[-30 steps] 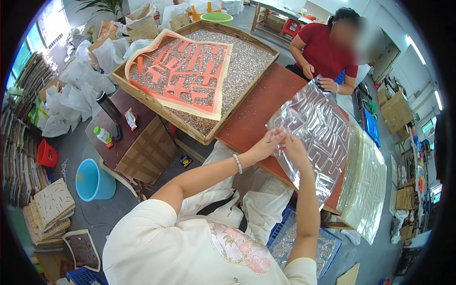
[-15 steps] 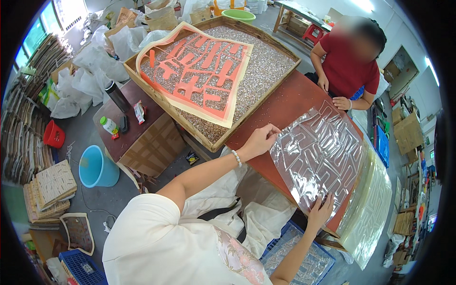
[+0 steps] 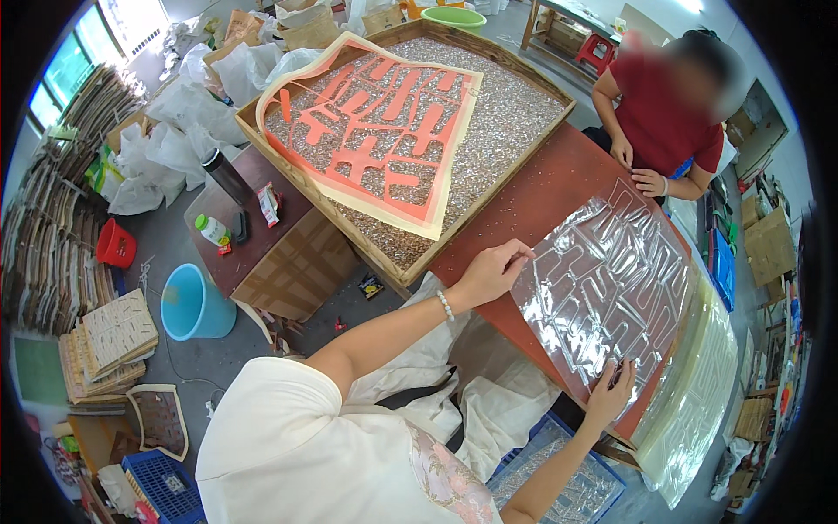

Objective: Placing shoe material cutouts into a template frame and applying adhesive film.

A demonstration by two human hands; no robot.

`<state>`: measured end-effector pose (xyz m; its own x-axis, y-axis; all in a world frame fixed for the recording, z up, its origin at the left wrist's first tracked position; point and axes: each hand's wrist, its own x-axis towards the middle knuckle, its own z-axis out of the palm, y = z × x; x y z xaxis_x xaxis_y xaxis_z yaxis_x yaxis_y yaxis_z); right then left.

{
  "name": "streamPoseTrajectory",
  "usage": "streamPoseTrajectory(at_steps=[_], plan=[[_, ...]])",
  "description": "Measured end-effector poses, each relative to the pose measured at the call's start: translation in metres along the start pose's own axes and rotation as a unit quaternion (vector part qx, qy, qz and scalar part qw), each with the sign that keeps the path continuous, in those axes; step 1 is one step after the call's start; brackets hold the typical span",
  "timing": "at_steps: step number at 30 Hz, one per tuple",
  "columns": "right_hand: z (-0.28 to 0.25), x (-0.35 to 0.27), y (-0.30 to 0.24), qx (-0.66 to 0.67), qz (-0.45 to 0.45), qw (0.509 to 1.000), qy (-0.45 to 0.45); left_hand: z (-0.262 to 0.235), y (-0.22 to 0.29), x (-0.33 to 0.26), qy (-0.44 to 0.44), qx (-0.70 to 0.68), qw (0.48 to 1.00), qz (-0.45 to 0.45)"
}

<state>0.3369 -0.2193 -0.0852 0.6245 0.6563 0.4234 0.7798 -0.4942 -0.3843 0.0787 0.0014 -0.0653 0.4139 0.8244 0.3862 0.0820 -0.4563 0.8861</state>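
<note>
A clear plastic sheet [image 3: 602, 288] with long moulded shapes lies over the red-brown tabletop [image 3: 515, 210] to the right. My left hand [image 3: 493, 272], a beaded bracelet at its wrist, pinches the sheet's left edge between thumb and fingers. At the sheet's near edge is my right hand [image 3: 611, 397], its fingers bent over the plastic and closed on it. A stack of similar clear sheets [image 3: 685, 402] hangs over the table's right side. Beyond the left hand, a pink cut-out template with a cream border [image 3: 358, 166] rests in a wooden tray [image 3: 489, 205] of glittering chips.
Across the table a person in a red shirt [image 3: 668, 118] has both hands at the table edge. A blue crate [image 3: 559, 480] with clear sheets stands below my right arm. On the left are a blue bucket [image 3: 194, 301], a small table with a black flask [image 3: 227, 177], and white sacks [image 3: 183, 113].
The view has shifted, so everything sits slightly farther right. My right fingers have curled more on the sheet's near edge; my left hand keeps its pinch.
</note>
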Motion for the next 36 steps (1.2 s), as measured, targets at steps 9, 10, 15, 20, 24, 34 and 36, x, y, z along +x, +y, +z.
streamPoseTrajectory(at_steps=[9,10,15,20,24,34,36], plan=[[0.01,0.051,0.015,-0.058,-0.016,0.997,-0.049,0.003,0.002,0.001,0.029,0.015,0.999,0.014],[0.017,0.052,0.02,-0.096,-0.019,0.995,-0.019,0.005,0.005,0.001,0.03,0.013,0.999,-0.003],[0.027,0.05,0.017,-0.084,-0.007,0.996,0.02,0.009,-0.002,0.003,0.051,0.048,0.997,0.011],[0.03,0.056,0.012,-0.08,-0.004,0.997,0.01,0.009,-0.008,0.006,0.067,0.066,0.994,0.046],[0.032,0.06,0.011,-0.074,-0.008,0.997,0.015,0.009,-0.009,0.01,0.089,0.047,0.993,0.063],[0.038,0.067,0.003,-0.069,0.006,0.998,0.006,0.007,-0.021,0.016,0.084,0.007,0.992,0.094],[0.036,0.068,0.004,-0.087,0.007,0.996,-0.002,0.008,-0.021,0.015,0.084,0.013,0.99,0.108]])
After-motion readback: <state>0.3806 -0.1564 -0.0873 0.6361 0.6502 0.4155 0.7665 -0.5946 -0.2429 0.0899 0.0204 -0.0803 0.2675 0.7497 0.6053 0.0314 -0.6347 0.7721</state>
